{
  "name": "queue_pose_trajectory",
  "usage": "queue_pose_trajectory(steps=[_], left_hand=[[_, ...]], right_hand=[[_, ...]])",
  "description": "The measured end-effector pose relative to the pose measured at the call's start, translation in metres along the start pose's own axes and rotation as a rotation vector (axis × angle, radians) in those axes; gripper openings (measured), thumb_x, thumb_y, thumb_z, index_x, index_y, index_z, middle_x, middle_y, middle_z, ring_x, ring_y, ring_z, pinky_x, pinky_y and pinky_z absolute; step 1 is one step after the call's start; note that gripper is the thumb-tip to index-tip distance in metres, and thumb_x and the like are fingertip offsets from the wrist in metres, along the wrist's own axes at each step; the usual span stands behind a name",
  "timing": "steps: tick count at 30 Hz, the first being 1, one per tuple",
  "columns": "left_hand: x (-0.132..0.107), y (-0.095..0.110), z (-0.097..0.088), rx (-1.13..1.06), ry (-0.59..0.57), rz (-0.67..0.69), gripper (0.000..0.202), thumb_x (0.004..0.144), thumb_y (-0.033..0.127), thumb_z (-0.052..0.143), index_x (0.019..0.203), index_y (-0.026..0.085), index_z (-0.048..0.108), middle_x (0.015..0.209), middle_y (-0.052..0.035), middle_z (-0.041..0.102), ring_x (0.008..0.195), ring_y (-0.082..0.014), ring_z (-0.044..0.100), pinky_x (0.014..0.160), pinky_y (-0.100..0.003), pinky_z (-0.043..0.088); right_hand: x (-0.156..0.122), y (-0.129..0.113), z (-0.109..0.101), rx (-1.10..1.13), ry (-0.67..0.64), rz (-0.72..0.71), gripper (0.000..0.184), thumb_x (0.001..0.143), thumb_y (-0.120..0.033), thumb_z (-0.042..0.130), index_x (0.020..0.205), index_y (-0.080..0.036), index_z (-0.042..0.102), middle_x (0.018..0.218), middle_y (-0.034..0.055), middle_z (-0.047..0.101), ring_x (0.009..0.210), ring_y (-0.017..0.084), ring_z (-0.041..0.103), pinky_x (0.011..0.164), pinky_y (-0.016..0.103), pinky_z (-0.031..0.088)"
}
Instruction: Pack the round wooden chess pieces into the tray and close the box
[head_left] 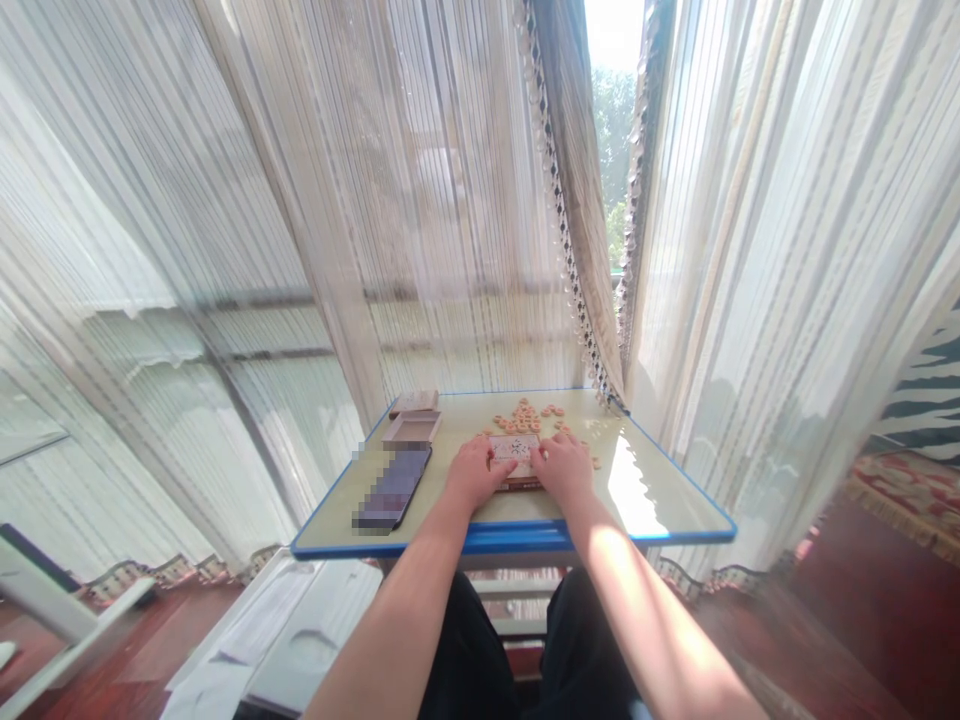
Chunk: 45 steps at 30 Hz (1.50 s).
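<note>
A flat box [515, 449] with a printed pattern on top lies on the table in front of me, its reddish-brown side facing me. My left hand [475, 474] grips its left edge, the thumb lying over the top. On the opposite edge, my right hand [564, 465] holds the box with fingers curled, thumb towards the middle. Just beyond it, small round wooden pieces [523, 417], like Chinese chess pieces, lie in a loose pile, with a few strays by my right hand. My fingers hide parts of the box's sides.
An open shallow box tray [412, 428] and another small box [417, 401] sit at the table's far left. Nearer lies a phone [397, 488], partly pixelated. The table [679, 500] has a blue edge. Curtains [465, 250] hang behind; papers [300, 630] lie below left.
</note>
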<state>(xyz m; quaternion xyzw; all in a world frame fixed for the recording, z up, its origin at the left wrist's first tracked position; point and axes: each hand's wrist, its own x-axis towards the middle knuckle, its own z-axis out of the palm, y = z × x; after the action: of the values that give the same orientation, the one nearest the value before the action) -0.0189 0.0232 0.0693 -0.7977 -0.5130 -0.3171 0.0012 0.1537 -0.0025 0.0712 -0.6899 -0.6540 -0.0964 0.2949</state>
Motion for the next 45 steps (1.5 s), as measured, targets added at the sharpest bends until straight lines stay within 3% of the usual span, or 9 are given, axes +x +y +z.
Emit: queue_pose_trajectory(steps=[4, 8, 13, 18, 27, 31, 35, 39, 45], left_hand=[[0.001, -0.003, 0.004, -0.044, -0.057, -0.028, 0.064, 0.074, 0.056, 0.055, 0.121, 0.013, 0.052, 0.126, -0.0141, 0.054, 0.117, -0.0269, 0.048, 0.101, -0.037, 0.035], [0.003, -0.006, 0.007, -0.014, -0.134, -0.038, 0.076, 0.073, 0.061, 0.052, 0.13, 0.01, 0.047, 0.142, -0.0156, 0.039, 0.131, -0.0284, 0.034, 0.11, -0.038, 0.024], [0.006, -0.007, 0.008, 0.005, -0.168, -0.043, 0.08, 0.072, 0.064, 0.051, 0.131, 0.011, 0.045, 0.143, -0.0149, 0.037, 0.132, -0.0275, 0.034, 0.111, -0.037, 0.023], [0.009, -0.005, 0.005, -0.027, -0.142, -0.088, 0.071, 0.073, 0.061, 0.053, 0.127, 0.016, 0.05, 0.139, -0.0115, 0.044, 0.129, -0.027, 0.038, 0.107, -0.036, 0.028], [0.012, 0.0, 0.004, -0.035, -0.142, -0.154, 0.069, 0.075, 0.061, 0.05, 0.126, 0.016, 0.048, 0.133, -0.0147, 0.049, 0.123, -0.0289, 0.044, 0.102, -0.036, 0.03], [0.02, -0.002, 0.01, -0.033, -0.158, -0.218, 0.06, 0.079, 0.058, 0.046, 0.122, 0.017, 0.051, 0.121, -0.0161, 0.059, 0.115, -0.0295, 0.052, 0.095, -0.037, 0.036], [0.032, -0.008, 0.015, -0.221, -0.124, -0.301, 0.044, 0.076, 0.036, 0.058, 0.114, 0.015, 0.055, 0.112, -0.0142, 0.064, 0.105, -0.0257, 0.059, 0.088, -0.034, 0.043], [0.038, -0.009, 0.014, -0.529, -0.093, -0.45, 0.055, 0.065, 0.01, 0.066, 0.118, 0.014, 0.049, 0.111, -0.0127, 0.065, 0.098, -0.0212, 0.062, 0.08, -0.028, 0.048], [0.038, -0.004, 0.013, -0.986, 0.003, -0.533, 0.059, 0.063, -0.002, 0.064, 0.117, 0.012, 0.045, 0.118, -0.0175, 0.06, 0.096, -0.0203, 0.063, 0.073, -0.028, 0.053]], right_hand=[[0.001, 0.001, 0.003, 0.093, -0.024, -0.071, 0.033, 0.086, -0.037, 0.043, 0.103, -0.02, 0.067, 0.114, 0.0091, 0.061, 0.109, 0.024, 0.049, 0.094, 0.033, 0.033], [0.002, 0.003, 0.007, 0.157, -0.141, -0.128, 0.037, 0.088, -0.039, 0.04, 0.11, -0.021, 0.064, 0.118, 0.007, 0.061, 0.114, 0.021, 0.047, 0.098, 0.032, 0.031], [0.003, 0.003, 0.01, 0.198, -0.206, -0.102, 0.04, 0.09, -0.04, 0.037, 0.115, -0.02, 0.061, 0.127, 0.0077, 0.055, 0.121, 0.021, 0.043, 0.1, 0.032, 0.029], [0.005, 0.002, 0.012, 0.23, -0.264, -0.043, 0.046, 0.089, -0.04, 0.037, 0.126, -0.017, 0.053, 0.137, 0.011, 0.045, 0.123, 0.023, 0.042, 0.101, 0.033, 0.031], [0.004, -0.001, 0.012, 0.24, -0.219, -0.041, 0.043, 0.09, -0.035, 0.038, 0.122, -0.013, 0.055, 0.134, 0.0134, 0.047, 0.119, 0.023, 0.046, 0.1, 0.031, 0.032], [0.009, -0.008, 0.014, 0.225, -0.204, 0.061, 0.041, 0.088, -0.032, 0.039, 0.116, -0.008, 0.056, 0.114, 0.0176, 0.06, 0.107, 0.025, 0.055, 0.091, 0.032, 0.039], [0.017, -0.01, 0.015, 0.251, -0.238, 0.169, 0.038, 0.084, -0.031, 0.044, 0.112, -0.009, 0.059, 0.106, 0.0161, 0.064, 0.1, 0.025, 0.058, 0.085, 0.032, 0.041], [0.019, -0.006, 0.014, 0.278, -0.22, 0.161, 0.039, 0.081, -0.031, 0.048, 0.112, -0.01, 0.059, 0.108, 0.0149, 0.064, 0.1, 0.025, 0.058, 0.085, 0.03, 0.041], [0.018, -0.004, 0.014, 0.267, -0.21, 0.142, 0.037, 0.083, -0.032, 0.046, 0.111, -0.011, 0.059, 0.108, 0.0149, 0.064, 0.098, 0.025, 0.058, 0.082, 0.03, 0.041]])
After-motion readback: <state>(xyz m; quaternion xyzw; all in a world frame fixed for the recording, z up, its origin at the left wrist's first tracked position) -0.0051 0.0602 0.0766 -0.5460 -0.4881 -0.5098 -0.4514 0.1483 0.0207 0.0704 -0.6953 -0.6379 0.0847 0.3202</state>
